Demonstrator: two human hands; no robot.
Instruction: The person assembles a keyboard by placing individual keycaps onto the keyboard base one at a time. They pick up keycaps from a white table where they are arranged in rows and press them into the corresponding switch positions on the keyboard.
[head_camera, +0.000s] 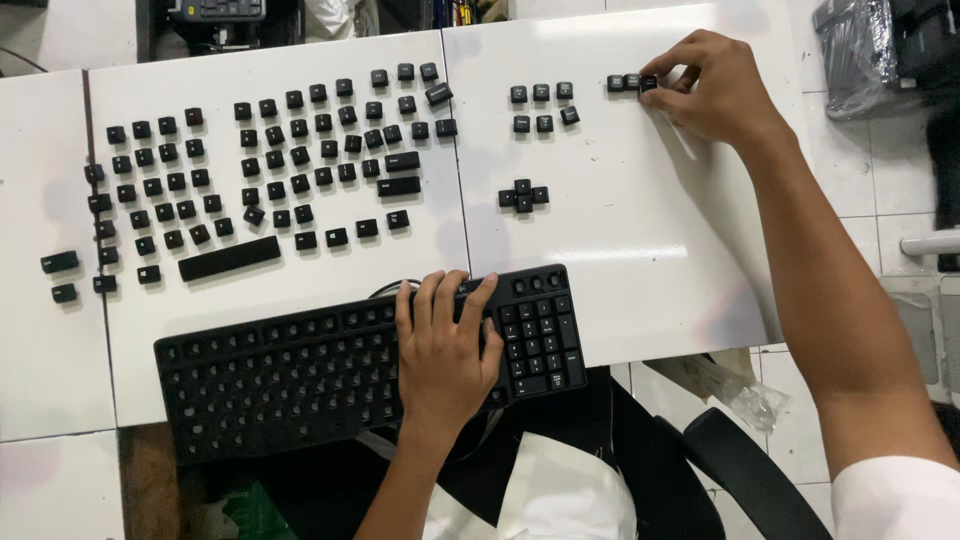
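Note:
A black keyboard (300, 370) with most keycaps removed lies at the near edge of the white table (640, 280); its number pad still has keys. My left hand (445, 345) rests flat on the keyboard's right-middle part. My right hand (715, 90) reaches to the far right of the table and pinches a small black keycap (649, 84) at the end of a short row of three. Many loose black keycaps (290, 160) are laid out on the table in the keyboard's pattern, with a long space bar (230, 258) in front.
Smaller keycap groups (543, 105) and an arrow cluster (524, 195) sit right of centre. A black office chair (700, 470) is below me. A plastic-wrapped dark item (860, 45) lies on the tiled floor at the upper right.

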